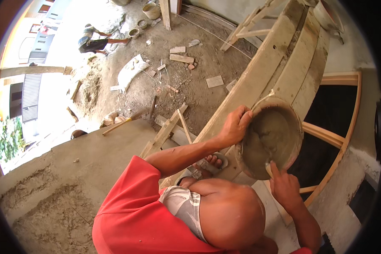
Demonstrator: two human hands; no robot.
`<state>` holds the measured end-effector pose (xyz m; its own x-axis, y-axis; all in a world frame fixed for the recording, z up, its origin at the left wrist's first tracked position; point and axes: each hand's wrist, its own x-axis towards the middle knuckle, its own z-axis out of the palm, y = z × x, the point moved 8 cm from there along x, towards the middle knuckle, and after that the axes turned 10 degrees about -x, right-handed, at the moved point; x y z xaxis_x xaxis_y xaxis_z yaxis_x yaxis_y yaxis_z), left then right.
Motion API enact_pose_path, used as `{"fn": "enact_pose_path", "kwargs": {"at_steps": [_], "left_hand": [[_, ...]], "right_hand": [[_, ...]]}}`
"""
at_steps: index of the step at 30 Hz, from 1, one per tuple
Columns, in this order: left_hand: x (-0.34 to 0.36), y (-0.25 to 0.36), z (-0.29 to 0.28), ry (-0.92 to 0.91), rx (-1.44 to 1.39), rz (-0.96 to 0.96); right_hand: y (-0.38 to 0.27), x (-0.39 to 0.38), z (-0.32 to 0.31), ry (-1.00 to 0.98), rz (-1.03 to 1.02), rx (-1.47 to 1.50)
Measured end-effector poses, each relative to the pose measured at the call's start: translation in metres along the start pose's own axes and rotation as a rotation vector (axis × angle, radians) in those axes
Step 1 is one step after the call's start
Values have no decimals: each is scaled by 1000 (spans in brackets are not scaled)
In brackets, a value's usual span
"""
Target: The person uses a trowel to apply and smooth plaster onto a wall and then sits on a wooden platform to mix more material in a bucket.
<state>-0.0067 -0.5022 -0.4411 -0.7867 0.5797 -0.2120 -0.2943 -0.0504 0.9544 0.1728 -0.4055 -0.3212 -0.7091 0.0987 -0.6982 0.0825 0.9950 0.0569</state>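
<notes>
A round bucket [299, 134] of wet grey mortar [269, 134] stands on the plank scaffold, tipped a little toward me. My left hand [236, 125] is closed on the left side of its rim. In my right hand [285, 189], at the near edge of the bucket, is a trowel [269, 168] with a pale handle. The trowel's blade dips into the mortar and is mostly hidden. My bent bare knee and a foot [213, 161] are just below the bucket.
Long wooden planks [258, 80] run away to the upper right, with another bucket [326, 17] at their far end. A wooden window frame [347, 131] is at the right. Far below, a person [93, 40] bends over the ground near several buckets. Bricks [182, 58] and a white sack [131, 71] lie about.
</notes>
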Motion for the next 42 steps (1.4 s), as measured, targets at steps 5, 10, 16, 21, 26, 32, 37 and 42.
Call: {"fn": "enact_pose_path", "kwargs": {"at_steps": [5, 10, 16, 21, 26, 32, 37, 42], "left_hand": [[0, -3, -3, 4, 20, 11], [-5, -5, -8, 26, 47, 12], [-2, 5, -2, 14, 26, 24], [0, -1, -4, 33, 70, 39], [1, 3, 0, 57, 31, -29], [0, -7, 0, 16, -15, -72], [-1, -9, -1, 14, -7, -61], [2, 6, 4, 44, 99, 14]], "right_hand": [[-7, -25, -51, 56, 46, 66], [0, -14, -35, -6, -35, 4], [-3, -19, -6, 56, -28, 20], [24, -43, -78, 18, 81, -56], [62, -15, -81, 232, 162, -68], [27, -6, -18, 145, 44, 95], [-3, -20, -16, 141, -13, 7], [-4, -44, -60, 112, -13, -2]]}}
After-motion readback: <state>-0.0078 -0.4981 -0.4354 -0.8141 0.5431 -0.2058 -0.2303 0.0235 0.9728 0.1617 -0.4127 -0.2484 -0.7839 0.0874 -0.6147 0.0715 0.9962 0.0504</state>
